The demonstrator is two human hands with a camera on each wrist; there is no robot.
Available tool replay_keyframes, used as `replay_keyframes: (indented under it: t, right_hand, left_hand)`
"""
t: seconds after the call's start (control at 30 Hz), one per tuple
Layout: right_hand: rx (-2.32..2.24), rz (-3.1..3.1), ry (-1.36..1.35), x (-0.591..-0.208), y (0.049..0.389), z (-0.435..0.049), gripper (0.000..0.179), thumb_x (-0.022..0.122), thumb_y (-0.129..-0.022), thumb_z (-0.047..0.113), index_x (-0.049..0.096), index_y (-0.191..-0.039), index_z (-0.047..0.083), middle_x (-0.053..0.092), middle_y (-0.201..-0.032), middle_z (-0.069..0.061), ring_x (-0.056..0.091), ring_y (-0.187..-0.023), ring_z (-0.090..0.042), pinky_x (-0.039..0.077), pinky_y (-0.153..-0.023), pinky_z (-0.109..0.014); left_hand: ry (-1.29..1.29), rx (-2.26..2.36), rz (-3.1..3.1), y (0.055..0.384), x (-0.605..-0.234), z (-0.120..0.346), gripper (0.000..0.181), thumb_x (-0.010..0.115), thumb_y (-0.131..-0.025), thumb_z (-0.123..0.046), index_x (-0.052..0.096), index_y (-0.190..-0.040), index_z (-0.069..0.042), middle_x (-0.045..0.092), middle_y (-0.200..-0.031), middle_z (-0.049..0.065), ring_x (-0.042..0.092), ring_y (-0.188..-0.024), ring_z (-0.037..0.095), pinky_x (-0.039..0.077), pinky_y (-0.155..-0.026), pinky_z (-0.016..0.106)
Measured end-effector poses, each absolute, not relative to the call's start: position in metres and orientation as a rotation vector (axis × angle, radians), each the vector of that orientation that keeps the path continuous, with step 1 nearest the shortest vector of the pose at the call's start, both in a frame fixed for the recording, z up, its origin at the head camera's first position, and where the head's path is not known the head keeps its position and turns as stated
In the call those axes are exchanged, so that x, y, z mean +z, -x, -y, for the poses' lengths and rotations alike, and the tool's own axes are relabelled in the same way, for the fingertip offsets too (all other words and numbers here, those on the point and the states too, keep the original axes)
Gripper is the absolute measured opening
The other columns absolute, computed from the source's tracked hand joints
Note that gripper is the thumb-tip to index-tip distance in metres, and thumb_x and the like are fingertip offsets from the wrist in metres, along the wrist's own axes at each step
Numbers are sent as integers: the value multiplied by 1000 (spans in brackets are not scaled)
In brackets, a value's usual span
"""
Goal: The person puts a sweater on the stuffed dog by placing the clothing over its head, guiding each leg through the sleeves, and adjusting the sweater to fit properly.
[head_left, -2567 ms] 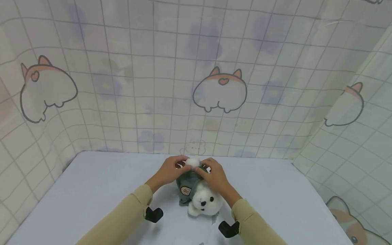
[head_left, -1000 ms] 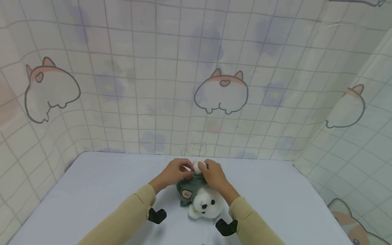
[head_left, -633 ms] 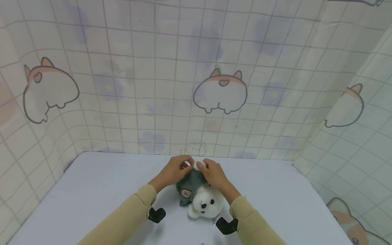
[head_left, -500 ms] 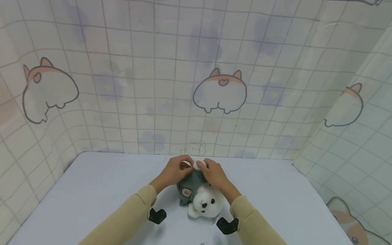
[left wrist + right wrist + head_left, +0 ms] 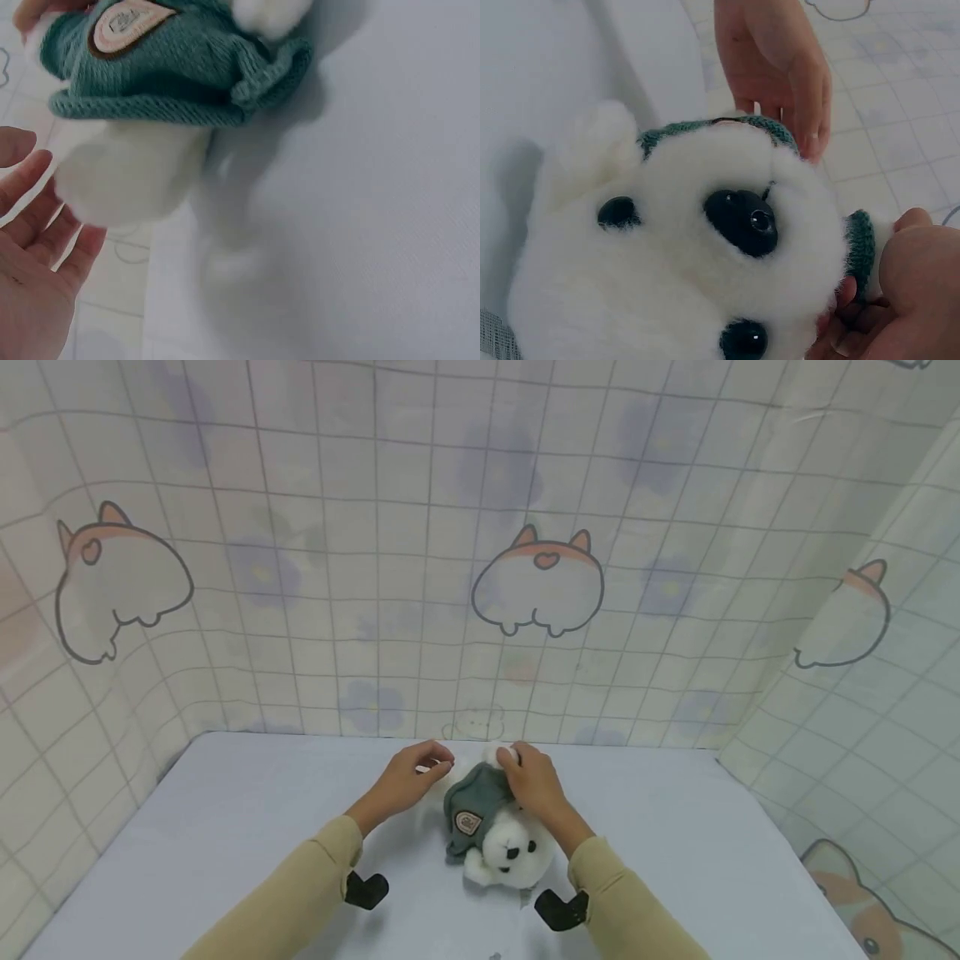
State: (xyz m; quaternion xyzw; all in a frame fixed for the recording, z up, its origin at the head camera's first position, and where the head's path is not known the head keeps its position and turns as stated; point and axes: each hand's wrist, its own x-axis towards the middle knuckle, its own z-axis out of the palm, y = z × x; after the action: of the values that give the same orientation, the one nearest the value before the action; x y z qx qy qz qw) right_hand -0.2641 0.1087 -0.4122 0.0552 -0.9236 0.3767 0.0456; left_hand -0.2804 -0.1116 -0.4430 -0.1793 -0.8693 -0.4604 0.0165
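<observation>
A white plush dog [image 5: 517,852] in a green knitted sweater [image 5: 476,797] lies on the white table, its face toward the near side. My right hand [image 5: 536,781] holds the white paw [image 5: 885,227] that pokes out of the sweater sleeve at the far side, fingers curled under it. To the left, my left hand [image 5: 405,777] is off the toy in the head view, fingers loosely bent with nothing in them. In the left wrist view the fingertips of that left hand [image 5: 37,277] lie close beside the dog's white furry bottom [image 5: 135,172]; whether they touch is unclear.
The white tabletop [image 5: 262,827] ends at a grid-patterned curtain [image 5: 397,635] printed with cartoon corgis, which hangs behind and on both sides. Each sleeve carries a black wrist piece [image 5: 367,890]. A small grey mark [image 5: 494,956] shows near the front.
My left hand has let go of the sweater's upper part and drawn away left. The dog has shifted slightly right with my right hand, which keeps its hold on the paw.
</observation>
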Motion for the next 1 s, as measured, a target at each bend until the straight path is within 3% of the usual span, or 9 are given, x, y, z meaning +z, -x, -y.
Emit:
replay_keyframes:
  t: [0.2,0.37,0.47,0.77,1.0]
  right_hand:
    - [1209,2805,-137,-415,267,-125,32,35,-98,27,54,-83,6,52,-75,-8,47,-68,-19,41,-65,-32]
    - [1475,2743,-38,-421,267,-144,30,33,-98,22,53,-87,4,55,-79,-11,54,-71,-20,56,-64,-32]
    - [1602,2703,38,-426,267,-157,30,32,-96,22,54,-92,1,57,-82,-13,58,-74,-20,59,-63,-34]
    - [1587,2705,158,-442,262,-191,34,26,-97,21,53,-93,0,62,-80,-13,57,-65,-17,53,-55,-29]
    - [1453,2796,195,-458,256,-210,35,29,-96,18,58,-95,-2,66,-77,-11,53,-56,-17,43,-49,-25]
  left_hand:
    - [435,-1460,2748,280,-448,115,17,58,-97,-27,66,-108,-17,68,-109,-1,63,-104,19,54,-83,33]
    - [434,-1569,2734,277,-447,114,22,56,-98,-28,65,-112,-13,68,-110,2,64,-97,15,54,-75,26]
    - [476,-1617,2716,277,-447,112,22,56,-98,-26,64,-112,-10,69,-109,8,63,-92,13,53,-73,26]
    - [626,-1658,2680,276,-446,105,19,57,-98,-22,62,-111,-9,68,-112,16,64,-92,16,53,-72,25]
    - [635,-1655,2689,276,-447,103,19,57,-98,-20,63,-110,-7,69,-108,14,66,-90,19,54,-71,26]
